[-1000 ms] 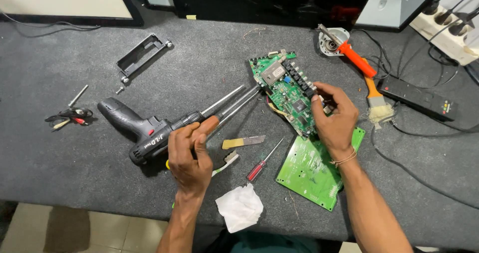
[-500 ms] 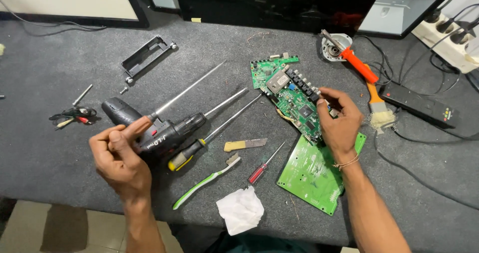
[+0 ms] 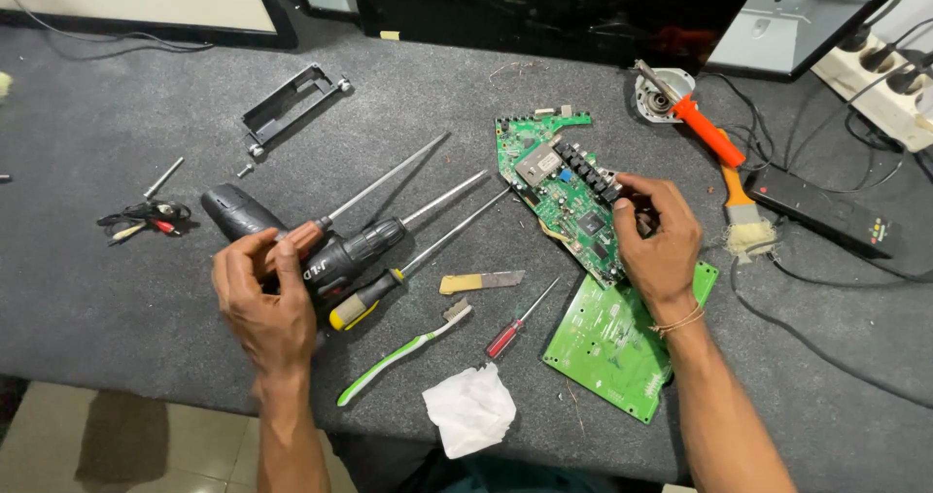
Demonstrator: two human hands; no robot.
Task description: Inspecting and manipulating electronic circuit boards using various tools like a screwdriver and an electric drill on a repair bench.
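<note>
Bench, 1 moment. Right hand [image 3: 659, 242] pinches the edge of the upper circuit board [image 3: 562, 194] – it lies on the mat, overlapping a 2nd green board [image 3: 622, 342]. Left hand [image 3: 262, 299] loosely curled, fingertips on the long screwdriver [image 3: 374, 188] handle beside the drill [image 3: 321, 250] – not yet gripped; board work appears unfinished.

Greens, reds and black on a dark grey tabletop [image 3: 117, 289].
Green circuit board [image 3: 559, 187] dotted with black and silver parts; plain green board [image 3: 612, 342]; black drill [image 3: 292, 250]; red-handled small screwdriver [image 3: 505, 338]; yellow-black screwdriver [image 3: 364, 304]; green-white toothbrush [image 3: 398, 354]; white tissue [image 3: 471, 408]; orange soldering iron [image 3: 705, 129].
</note>
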